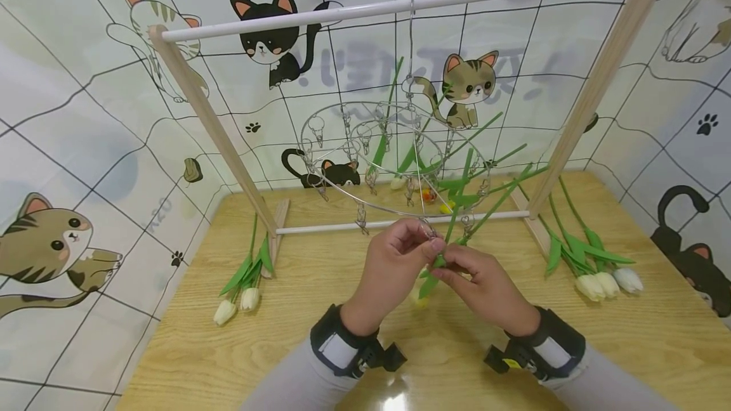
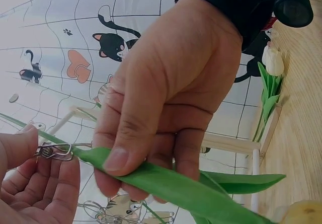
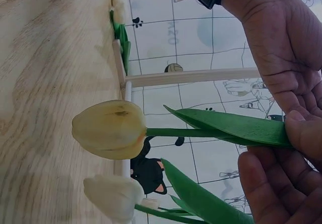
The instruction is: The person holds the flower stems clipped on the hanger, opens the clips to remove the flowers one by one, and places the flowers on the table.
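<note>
An upside-down tulip with a pale yellow bloom (image 3: 108,130) is held in front of the wire hanger. My right hand (image 1: 485,281) pinches its green stem between thumb and fingers where the leaf (image 2: 166,186) begins. Just above, my left hand (image 1: 394,265) grips a small metal clip (image 2: 55,151) by its wire arms, close to the stem. The clip belongs to the round wire clip hanger (image 1: 365,198), whose hook hangs on a white rod (image 1: 354,13). In the right wrist view, a white tulip (image 3: 113,194) hangs beside the yellow one.
Other tulips hang head-down at the hanger's far right side, green stems (image 1: 497,157) sticking up. Wooden posts (image 1: 217,132) support the rod at both ends. White tulips (image 1: 237,303) lie at the left, and more pale tulips (image 1: 605,284) lie at the right on the wooden table (image 1: 217,366).
</note>
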Action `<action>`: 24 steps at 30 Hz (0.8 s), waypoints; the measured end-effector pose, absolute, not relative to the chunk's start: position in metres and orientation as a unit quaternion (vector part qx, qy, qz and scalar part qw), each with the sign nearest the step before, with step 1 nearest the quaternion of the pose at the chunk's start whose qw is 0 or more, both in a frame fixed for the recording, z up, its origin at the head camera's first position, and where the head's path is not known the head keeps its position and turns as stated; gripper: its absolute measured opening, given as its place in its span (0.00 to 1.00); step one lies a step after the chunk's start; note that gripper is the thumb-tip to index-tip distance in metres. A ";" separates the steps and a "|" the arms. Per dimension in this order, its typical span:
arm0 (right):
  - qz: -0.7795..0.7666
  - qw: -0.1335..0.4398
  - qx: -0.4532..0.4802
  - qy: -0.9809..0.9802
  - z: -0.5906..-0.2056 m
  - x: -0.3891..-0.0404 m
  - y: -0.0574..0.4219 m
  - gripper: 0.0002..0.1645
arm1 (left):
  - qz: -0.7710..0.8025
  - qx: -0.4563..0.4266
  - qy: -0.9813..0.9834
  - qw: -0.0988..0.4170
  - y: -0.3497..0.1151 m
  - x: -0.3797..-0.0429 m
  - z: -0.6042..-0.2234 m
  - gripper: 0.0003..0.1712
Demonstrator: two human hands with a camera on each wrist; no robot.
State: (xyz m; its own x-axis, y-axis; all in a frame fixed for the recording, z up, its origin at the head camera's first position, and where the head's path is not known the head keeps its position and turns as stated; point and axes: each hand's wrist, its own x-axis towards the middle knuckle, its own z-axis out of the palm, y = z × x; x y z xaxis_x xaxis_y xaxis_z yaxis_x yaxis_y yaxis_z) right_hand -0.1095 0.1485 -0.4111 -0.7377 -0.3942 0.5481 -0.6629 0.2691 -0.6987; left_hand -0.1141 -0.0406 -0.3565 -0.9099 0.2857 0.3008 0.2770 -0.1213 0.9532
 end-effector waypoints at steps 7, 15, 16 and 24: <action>0.491 0.139 0.332 -0.793 -0.412 -0.107 0.152 0.16 | 0.736 0.184 0.652 0.008 -0.040 -0.113 -0.354 0.10; 0.492 0.135 0.334 -0.793 -0.411 -0.105 0.155 0.15 | 0.720 0.186 0.668 -0.018 -0.040 -0.114 -0.354 0.17; 0.492 0.134 0.333 -0.793 -0.411 -0.105 0.155 0.15 | 0.717 0.188 0.671 -0.020 -0.041 -0.114 -0.353 0.18; 0.492 0.137 0.323 -0.797 -0.411 -0.101 0.160 0.17 | 0.715 0.195 0.672 -0.015 -0.041 -0.113 -0.353 0.17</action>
